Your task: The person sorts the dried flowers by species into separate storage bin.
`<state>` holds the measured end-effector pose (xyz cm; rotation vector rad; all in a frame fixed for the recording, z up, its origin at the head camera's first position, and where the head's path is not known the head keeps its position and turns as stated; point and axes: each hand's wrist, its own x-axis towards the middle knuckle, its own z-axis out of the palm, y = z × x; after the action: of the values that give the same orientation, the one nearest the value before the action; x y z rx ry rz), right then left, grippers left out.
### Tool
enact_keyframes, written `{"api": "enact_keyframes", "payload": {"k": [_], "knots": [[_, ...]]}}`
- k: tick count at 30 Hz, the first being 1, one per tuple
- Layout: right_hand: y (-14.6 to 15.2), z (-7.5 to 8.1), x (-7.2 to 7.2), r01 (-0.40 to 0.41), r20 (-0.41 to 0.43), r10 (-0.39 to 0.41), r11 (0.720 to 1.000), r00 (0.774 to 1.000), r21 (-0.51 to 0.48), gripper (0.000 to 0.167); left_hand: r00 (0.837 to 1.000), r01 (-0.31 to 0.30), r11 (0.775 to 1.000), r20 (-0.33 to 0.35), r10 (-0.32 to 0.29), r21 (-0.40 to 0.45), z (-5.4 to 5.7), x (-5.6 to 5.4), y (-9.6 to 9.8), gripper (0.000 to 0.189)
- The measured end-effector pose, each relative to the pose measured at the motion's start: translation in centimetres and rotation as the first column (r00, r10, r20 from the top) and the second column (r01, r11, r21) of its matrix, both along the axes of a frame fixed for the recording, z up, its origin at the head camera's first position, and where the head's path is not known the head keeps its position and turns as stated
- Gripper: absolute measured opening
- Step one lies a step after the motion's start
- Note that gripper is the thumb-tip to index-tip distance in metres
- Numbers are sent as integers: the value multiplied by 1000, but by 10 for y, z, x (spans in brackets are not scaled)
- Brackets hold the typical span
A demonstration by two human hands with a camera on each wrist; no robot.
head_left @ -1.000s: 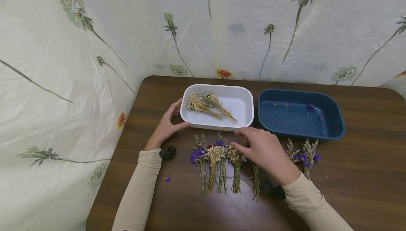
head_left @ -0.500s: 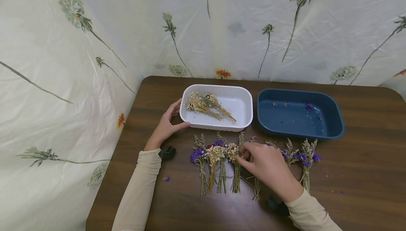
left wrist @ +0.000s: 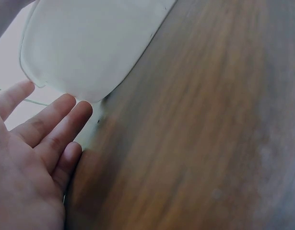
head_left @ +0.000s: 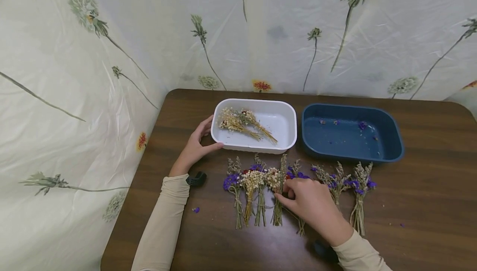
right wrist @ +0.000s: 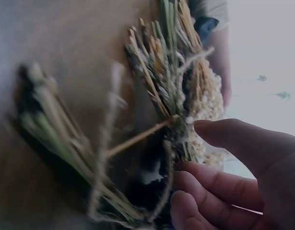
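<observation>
My left hand (head_left: 195, 145) rests at the left end of a white plastic tray (head_left: 292, 132), thumb at the near corner, fingers straight against its outer wall (left wrist: 104, 52). Two dried flower bundles (head_left: 242, 125) lie inside the tray. My right hand (head_left: 313, 200) pinches the tied part of a cream-flowered dried bundle (head_left: 277, 211) between thumb and fingers. In the right wrist view the thumb (right wrist: 224, 129) is at the twine of this bundle (right wrist: 169, 96), fingers curled beside it. Another bundle (right wrist: 75, 143) with loose twine lies next to it; its head is partly hidden by my hand.
A blue tray (head_left: 350, 138) with loose petals stands right of the white one. Left of my right hand lie more bundles, one with purple flowers (head_left: 232, 182). Others (head_left: 360, 192) lie to the right. A fallen purple flower (head_left: 196, 210) is on the wooden table (head_left: 208, 246).
My right hand has come down toward me from the white tray's near edge onto the cream-flowered bundle, uncovering bundles behind it. The left hand has stayed at the tray.
</observation>
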<state>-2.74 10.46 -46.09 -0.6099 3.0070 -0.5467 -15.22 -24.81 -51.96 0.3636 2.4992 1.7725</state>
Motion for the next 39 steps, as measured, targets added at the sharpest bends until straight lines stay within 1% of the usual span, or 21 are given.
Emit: {"api": "enact_keyframes", "payload": {"k": [7,13,20,23,27,32,39], "knots": [[-2,-6,3,17,46,-18,1000,999,8,31,1000,5,1000,-3,-5,3,1,1,0,93],[-3,-8,4,39,73,-37,999,997,-25,28,1000,1,1000,2,-1,6,1,1,1,92],[-2,-9,5,116,179,-99,989,979,-88,23,1000,4,1000,30,-5,25,2,0,2,96],[-2,-9,5,138,204,-115,985,972,-101,20,999,14,999,33,-16,46,3,1,2,97],[0,-8,5,155,237,-124,981,964,-117,19,999,17,999,31,-18,49,4,1,1,96],[1,-9,3,167,262,-126,976,957,-138,18,1000,12,999,12,-12,36,3,1,1,92],[4,-5,4,177,297,-110,961,949,-212,13,1000,13,1000,0,-13,19,3,2,1,91]]}}
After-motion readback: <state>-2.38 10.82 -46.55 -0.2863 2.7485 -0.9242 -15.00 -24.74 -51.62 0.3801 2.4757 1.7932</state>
